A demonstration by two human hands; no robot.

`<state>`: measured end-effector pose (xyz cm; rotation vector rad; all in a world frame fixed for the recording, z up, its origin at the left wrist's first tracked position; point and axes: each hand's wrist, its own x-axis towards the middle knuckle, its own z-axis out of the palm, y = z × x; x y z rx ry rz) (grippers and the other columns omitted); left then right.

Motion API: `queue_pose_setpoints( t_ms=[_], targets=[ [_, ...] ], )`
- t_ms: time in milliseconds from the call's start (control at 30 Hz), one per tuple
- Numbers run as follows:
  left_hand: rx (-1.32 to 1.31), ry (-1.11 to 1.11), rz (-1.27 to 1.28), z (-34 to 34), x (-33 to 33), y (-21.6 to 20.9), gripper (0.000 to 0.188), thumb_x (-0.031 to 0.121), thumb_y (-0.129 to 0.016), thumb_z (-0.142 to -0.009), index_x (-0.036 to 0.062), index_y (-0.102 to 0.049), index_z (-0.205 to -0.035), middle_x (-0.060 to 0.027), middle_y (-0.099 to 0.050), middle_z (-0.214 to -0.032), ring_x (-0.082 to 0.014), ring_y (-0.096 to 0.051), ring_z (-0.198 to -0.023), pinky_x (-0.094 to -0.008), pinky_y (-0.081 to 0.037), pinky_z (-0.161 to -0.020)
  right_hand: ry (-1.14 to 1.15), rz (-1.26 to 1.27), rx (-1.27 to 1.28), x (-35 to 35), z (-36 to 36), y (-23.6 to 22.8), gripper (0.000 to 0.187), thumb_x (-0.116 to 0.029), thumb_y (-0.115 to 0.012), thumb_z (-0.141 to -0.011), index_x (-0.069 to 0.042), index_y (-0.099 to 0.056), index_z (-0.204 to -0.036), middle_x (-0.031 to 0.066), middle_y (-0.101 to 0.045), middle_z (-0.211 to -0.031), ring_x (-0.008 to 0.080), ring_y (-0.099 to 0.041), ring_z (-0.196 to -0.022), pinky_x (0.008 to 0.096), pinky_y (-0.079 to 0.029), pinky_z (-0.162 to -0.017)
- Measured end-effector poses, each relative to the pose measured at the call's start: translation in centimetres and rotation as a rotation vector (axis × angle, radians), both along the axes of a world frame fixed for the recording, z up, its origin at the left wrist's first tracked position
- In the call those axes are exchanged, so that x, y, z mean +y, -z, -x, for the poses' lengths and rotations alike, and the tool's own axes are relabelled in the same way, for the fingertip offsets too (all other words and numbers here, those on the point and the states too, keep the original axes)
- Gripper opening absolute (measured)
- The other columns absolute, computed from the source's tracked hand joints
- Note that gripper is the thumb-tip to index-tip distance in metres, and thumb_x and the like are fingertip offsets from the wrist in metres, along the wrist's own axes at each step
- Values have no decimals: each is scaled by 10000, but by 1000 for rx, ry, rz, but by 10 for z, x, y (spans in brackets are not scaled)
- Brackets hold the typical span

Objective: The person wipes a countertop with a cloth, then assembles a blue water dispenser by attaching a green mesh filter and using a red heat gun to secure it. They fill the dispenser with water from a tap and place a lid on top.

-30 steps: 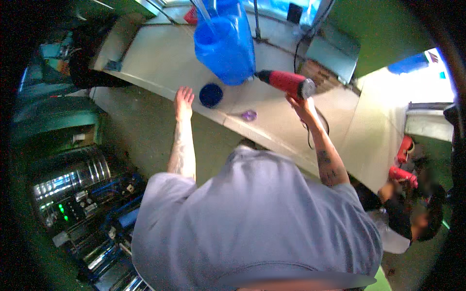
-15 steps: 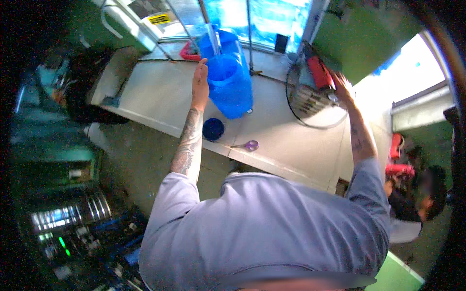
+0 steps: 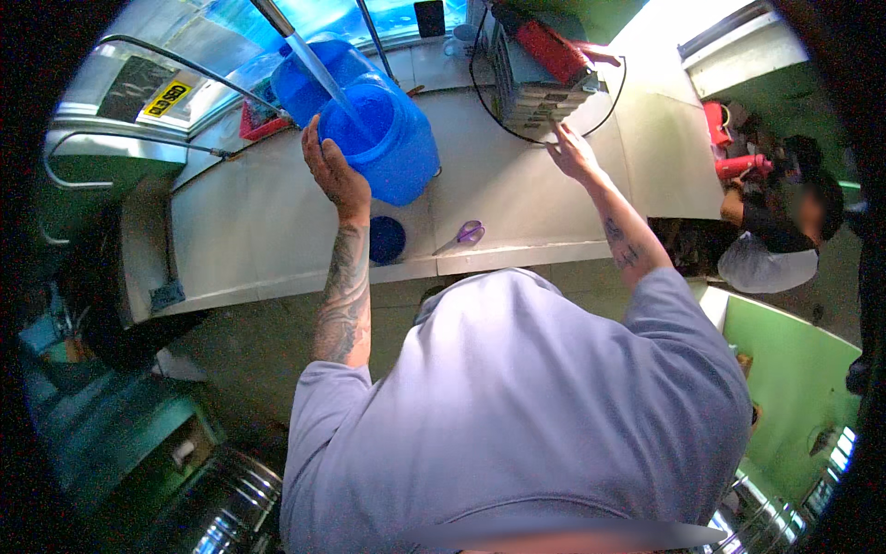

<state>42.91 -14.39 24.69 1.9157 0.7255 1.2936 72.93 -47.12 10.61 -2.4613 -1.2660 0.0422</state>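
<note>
My left hand (image 3: 339, 177) lies against the left side of a large blue plastic container (image 3: 406, 171), near its round open mouth, with the fingers stretched out. A pale, straight pole or pipe (image 3: 318, 66) slants into that mouth. My right hand (image 3: 574, 155) is in front of a boxy, slatted object (image 3: 531, 113), fingers apart, its fingertips close to the front edge; whether they touch cannot be seen. A red device (image 3: 552, 51) rests on top, and a black cable (image 3: 479, 92) loops around. Near the counter's front edge lie a round dark blue lid (image 3: 387, 239) and purple-handled scissors (image 3: 471, 232).
The pale counter (image 3: 526, 203) runs below a window with metal rods. Behind the container stands a red basket (image 3: 260, 120), and a mug (image 3: 459, 42) is by the sill. At the right a person (image 3: 771, 249) is near red objects (image 3: 741, 167).
My right hand has come down and left from beside the red device to the slatted object's front. My left hand stays by the container's mouth. The whole view has turned and shifted.
</note>
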Motion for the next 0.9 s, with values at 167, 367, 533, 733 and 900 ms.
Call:
queue_pose_setpoints(
  t_ms=[167,367,533,733,900],
  targets=[
    [30,23,-19,4,-2,-5,498,371,-302,-1019,38,-484,-1343,-205,-451,-1371,-367,-341,-1339,-494,-239,-1115,244,173,19,51,1,-2,754,-291,-607,-867,-48,-227,-1471,241,-483,-1346,412,-499,-1202,457,-455,-973],
    [35,-29,-99,1,-2,-5,507,386,-311,-1021,33,-487,-1339,-196,-481,-1350,-372,-370,-1315,-497,-256,-1100,-81,520,279,24,-14,-91,385,-317,-605,-876,-49,-634,-1152,192,-659,-1091,347,-624,-1033,442,-492,-903],
    [10,-46,-108,1,2,5,496,380,-315,-1023,38,-493,-1335,-194,-492,-1341,-372,-387,-1303,-488,-259,-1102,74,251,118,20,-25,-48,392,-327,-646,-850,-71,-624,-1148,207,-642,-1090,360,-623,-1020,436,-501,-885],
    [-83,107,119,3,-2,-11,488,390,-355,-1024,36,-494,-1330,-159,-490,-1350,-299,-409,-1292,-416,-280,-1093,179,163,23,33,-31,14,181,-240,-626,-838,-104,-697,-934,190,-656,-968,378,-622,-944,464,-503,-810],
    [-53,-193,14,20,-44,-58,458,344,-377,-1026,14,-500,-1319,-139,-537,-1300,-263,-500,-1199,-386,-353,-1050,204,-221,100,29,-25,-13,133,-220,-669,-841,-96,-671,-890,144,-627,-817,320,-612,-830,426,-492,-738]
  ],
)
